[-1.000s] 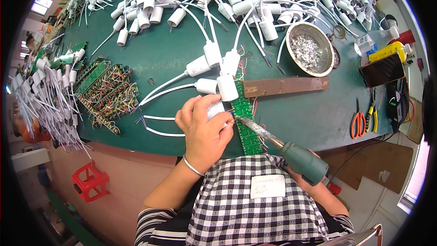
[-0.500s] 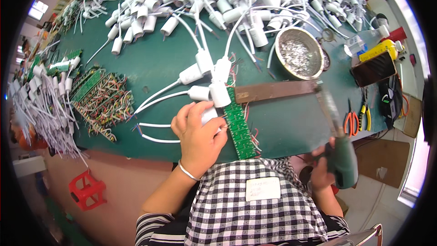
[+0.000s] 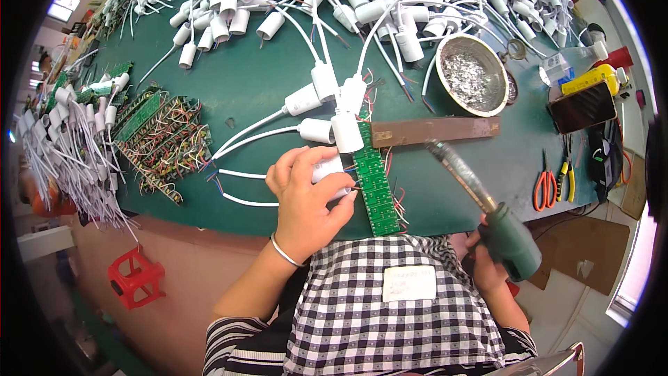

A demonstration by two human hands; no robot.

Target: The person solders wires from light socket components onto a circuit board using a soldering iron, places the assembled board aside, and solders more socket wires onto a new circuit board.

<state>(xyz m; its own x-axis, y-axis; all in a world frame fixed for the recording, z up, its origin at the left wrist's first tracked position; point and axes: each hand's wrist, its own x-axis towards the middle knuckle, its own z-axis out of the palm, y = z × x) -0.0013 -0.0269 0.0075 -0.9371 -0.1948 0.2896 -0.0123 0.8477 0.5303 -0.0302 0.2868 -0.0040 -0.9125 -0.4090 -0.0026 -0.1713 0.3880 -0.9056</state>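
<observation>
My left hand [image 3: 306, 191] is closed round a white cylindrical lamp holder [image 3: 327, 168]. Thumb and forefinger meet near a thin wire at the left edge of a long green circuit board [image 3: 378, 195]. Several more white lamp holders [image 3: 347, 132] sit along the board's upper left side, their white cables running outward. In my right hand [image 3: 488, 270] is a soldering iron [image 3: 511, 240] with a thick green handle. Its metal tip points up and left, right of the board and apart from it. A brown bar [image 3: 435, 131] lies across the board's upper part.
A round bowl of shiny metal bits [image 3: 467, 76] stands at the back right. Orange-handled pliers [image 3: 545, 190], yellow-handled cutters [image 3: 567, 181] and a dark phone [image 3: 583, 107] lie further right. White lamp holders [image 3: 236, 3] pile up along the back; wired boards [image 3: 163, 146] lie left.
The soldering iron has swung left, its tip moving from beyond the brown bar's right end toward the board. My left hand keeps its hold beside the board. The whole view has shifted slightly.
</observation>
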